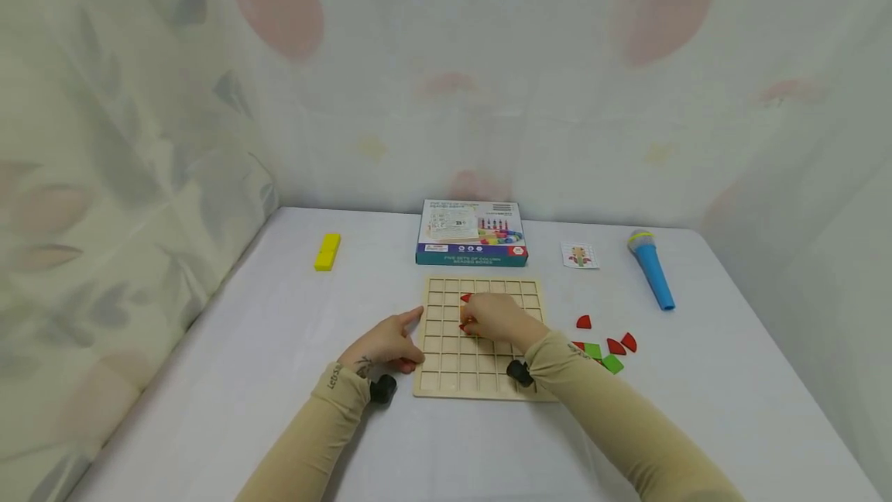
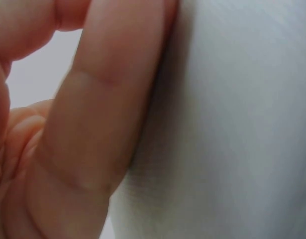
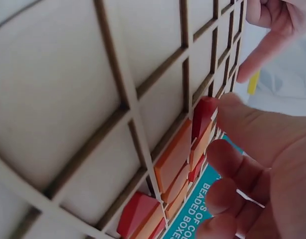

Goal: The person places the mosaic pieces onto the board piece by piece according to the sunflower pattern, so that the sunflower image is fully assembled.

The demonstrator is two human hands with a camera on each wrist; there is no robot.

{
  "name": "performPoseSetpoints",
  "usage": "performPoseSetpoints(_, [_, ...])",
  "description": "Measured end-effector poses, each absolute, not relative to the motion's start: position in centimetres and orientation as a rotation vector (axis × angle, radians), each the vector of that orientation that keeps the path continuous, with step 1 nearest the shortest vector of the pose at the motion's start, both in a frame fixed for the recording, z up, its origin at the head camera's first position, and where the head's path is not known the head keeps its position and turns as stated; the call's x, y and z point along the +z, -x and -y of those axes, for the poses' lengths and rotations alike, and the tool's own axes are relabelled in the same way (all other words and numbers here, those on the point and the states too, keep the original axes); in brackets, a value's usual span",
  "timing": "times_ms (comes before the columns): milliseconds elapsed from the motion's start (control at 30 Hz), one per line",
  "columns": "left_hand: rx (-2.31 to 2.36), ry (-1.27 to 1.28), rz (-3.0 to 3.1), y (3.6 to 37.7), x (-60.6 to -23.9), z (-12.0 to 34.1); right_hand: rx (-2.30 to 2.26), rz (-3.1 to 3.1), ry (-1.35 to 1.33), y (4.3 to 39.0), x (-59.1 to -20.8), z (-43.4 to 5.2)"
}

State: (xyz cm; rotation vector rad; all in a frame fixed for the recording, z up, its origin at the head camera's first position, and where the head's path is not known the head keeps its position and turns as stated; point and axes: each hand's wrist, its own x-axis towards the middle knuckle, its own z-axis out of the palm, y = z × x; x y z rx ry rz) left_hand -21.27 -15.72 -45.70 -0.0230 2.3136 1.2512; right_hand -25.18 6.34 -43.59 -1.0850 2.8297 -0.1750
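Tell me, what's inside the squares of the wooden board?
Red and orange pieces sit in squares of the wooden board by the right hand. Most squares showing hold nothing. That hand covers a few, so those can't be seen.

The box (image 1: pixel 471 233) beyond the fingers reads "FIVE SETS OF COLUMN BEADED BOXES". Its smaller print is too small to read.

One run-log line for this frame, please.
right hand: pressing red piece into wooden grid board | left hand: index finger at board's left edge | loose pieces: right of board
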Motion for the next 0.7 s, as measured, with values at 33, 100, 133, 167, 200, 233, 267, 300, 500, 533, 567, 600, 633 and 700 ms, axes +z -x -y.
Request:
performPoseSetpoints(33, [1.253, 0.017, -2.313, 21.3, -45.8, 15.7, -0.163, -2.834, 1.078, 25.2, -43.7, -6.3])
performPoseSetpoints(100, [1.258, 0.006, -2.313, 21.3, -45.8, 15.7, -0.157, -2.839, 1.067, 25.2, -43.9, -6.3])
performPoseSetpoints(133, [1.261, -0.002, -2.313, 21.3, -45.9, 15.7, -0.159, -2.843, 1.063, 25.2, -44.0, -6.3])
performPoseSetpoints(167, [1.264, -0.007, -2.313, 21.3, -45.9, 15.7, -0.164, -2.844, 1.059, 25.2, -44.0, -6.3])
performPoseSetpoints(200, [1.267, -0.012, -2.311, 21.3, -45.9, 15.7, -0.169, -2.847, 1.054, 25.2, -44.0, -6.3])
performPoseSetpoints(233, [1.273, -0.016, -2.307, 21.3, -45.8, 15.7, -0.172, -2.853, 1.05, 25.2, -44.1, -6.4])
performPoseSetpoints(267, [1.274, -0.018, -2.307, 21.3, -45.8, 15.7, -0.178, -2.854, 1.045, 25.2, -44.1, -6.4])
performPoseSetpoints(300, [1.274, -0.018, -2.308, 21.3, -45.8, 15.7, -0.182, -2.855, 1.041, 25.2, -44.1, -6.4])
performPoseSetpoints(500, [1.256, -0.003, -2.319, 21.3, -45.7, 15.6, -0.222, -2.851, 1.033, 25.1, -43.9, -6.5])
performPoseSetpoints(533, [1.254, 0.0, -2.321, 21.3, -45.7, 15.6, -0.25, -2.852, 1.023, 25.1, -43.6, -6.5])
performPoseSetpoints(567, [1.253, 0.006, -2.322, 21.3, -45.7, 15.6, -0.28, -2.854, 1.003, 25.0, -43.3, -6.6])
performPoseSetpoints(600, [1.253, 0.011, -2.323, 21.3, -45.7, 15.6, -0.314, -2.859, 0.974, 25.0, -42.8, -6.7])
performPoseSetpoints(633, [1.254, 0.014, -2.323, 21.3, -45.7, 15.6, -0.355, -2.868, 0.954, 24.9, -42.3, -7.0])
performPoseSetpoints(700, [1.259, 0.014, -2.323, 21.3, -45.8, 15.6, -0.433, -2.906, 0.908, 24.9, -40.9, -7.8])
